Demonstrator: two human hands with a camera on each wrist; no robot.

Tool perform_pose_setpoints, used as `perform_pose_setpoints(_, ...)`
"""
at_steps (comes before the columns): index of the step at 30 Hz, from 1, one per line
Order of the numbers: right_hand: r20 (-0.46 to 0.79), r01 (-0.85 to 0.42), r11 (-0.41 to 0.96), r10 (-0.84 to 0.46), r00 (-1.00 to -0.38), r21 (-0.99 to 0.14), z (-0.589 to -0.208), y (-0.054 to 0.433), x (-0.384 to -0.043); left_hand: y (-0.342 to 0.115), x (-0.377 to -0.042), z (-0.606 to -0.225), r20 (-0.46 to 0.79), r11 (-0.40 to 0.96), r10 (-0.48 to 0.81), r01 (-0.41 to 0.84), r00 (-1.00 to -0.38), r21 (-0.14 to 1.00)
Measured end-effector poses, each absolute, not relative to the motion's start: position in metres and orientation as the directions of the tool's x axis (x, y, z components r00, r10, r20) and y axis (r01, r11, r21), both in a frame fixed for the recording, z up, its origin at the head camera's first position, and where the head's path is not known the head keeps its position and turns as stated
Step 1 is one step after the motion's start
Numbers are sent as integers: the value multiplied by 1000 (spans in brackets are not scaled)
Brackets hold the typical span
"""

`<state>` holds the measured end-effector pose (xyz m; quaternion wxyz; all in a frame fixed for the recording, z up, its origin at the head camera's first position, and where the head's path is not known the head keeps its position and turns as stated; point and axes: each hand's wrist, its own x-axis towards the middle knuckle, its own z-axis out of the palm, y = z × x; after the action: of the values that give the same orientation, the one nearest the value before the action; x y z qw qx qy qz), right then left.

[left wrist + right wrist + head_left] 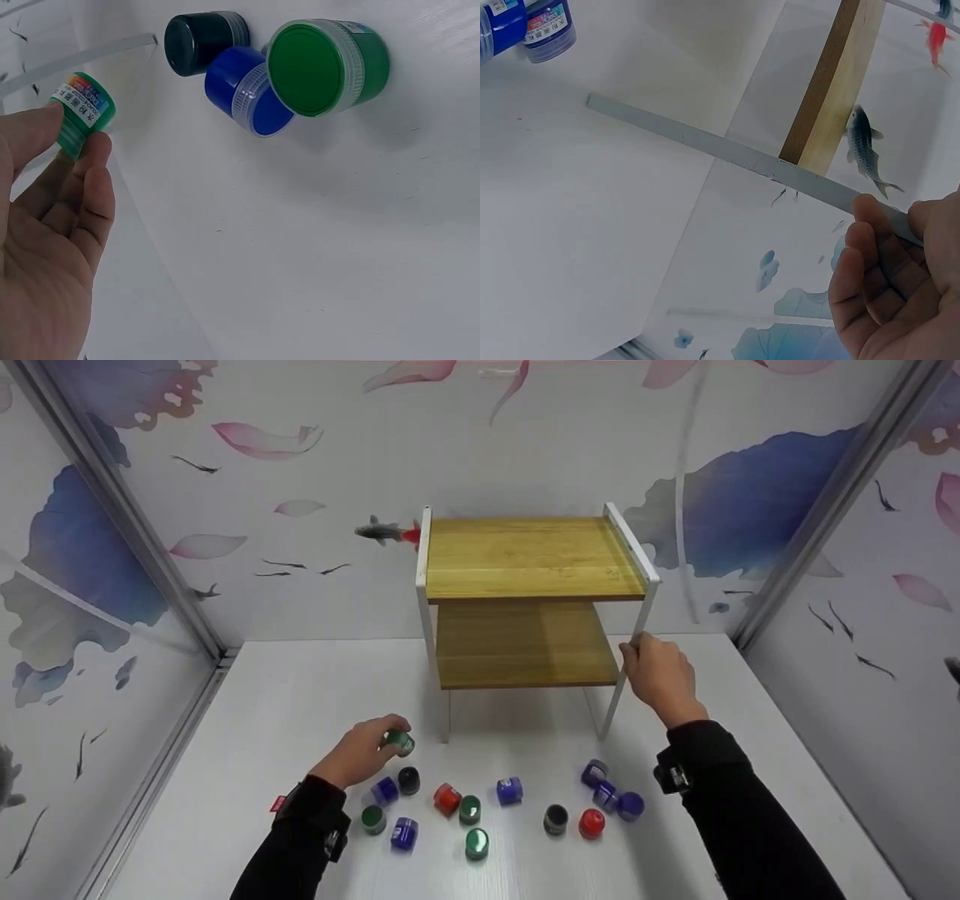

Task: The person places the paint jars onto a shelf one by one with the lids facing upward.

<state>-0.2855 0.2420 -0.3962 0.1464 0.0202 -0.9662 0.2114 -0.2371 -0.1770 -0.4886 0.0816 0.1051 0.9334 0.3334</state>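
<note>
My left hand (365,750) pinches a small green paint jar (400,742) between thumb and fingers, left of the shelf's front leg; its printed label faces the left wrist view. Just below that hand lie a black jar (409,781), a blue jar (385,790) and a green jar (373,819). My right hand (660,673) grips the white right front leg (750,157) of a small two-tier shelf, fingers curled round the metal bar. The shelf has a wooden top board (532,559) and a lower board (525,645).
Several more paint jars lie scattered in front of the shelf, among them a red jar (447,799), a blue jar (509,790) and another red jar (592,823). Patterned wall panels (315,585) enclose the white table (262,697) at the back and sides.
</note>
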Motion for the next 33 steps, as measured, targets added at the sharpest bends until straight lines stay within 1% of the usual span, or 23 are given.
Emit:
perform_pose_setpoints(9, 286, -96, 910, 26, -958, -403, -396, 242, -287, -168, -237, -474, -107, 748, 306, 169, -946, 642)
perform_pose_setpoints(25, 277, -98, 905, 22, -961, -414, -396, 243, -286, -130, -239, -429, -153, 784, 456, 314, -877, 535)
perform_pose_setpoints(33, 275, -101, 903, 20, -961, -418, -397, 243, -286, -110, -234, -405, -194, 800, 492, 353, -849, 485)
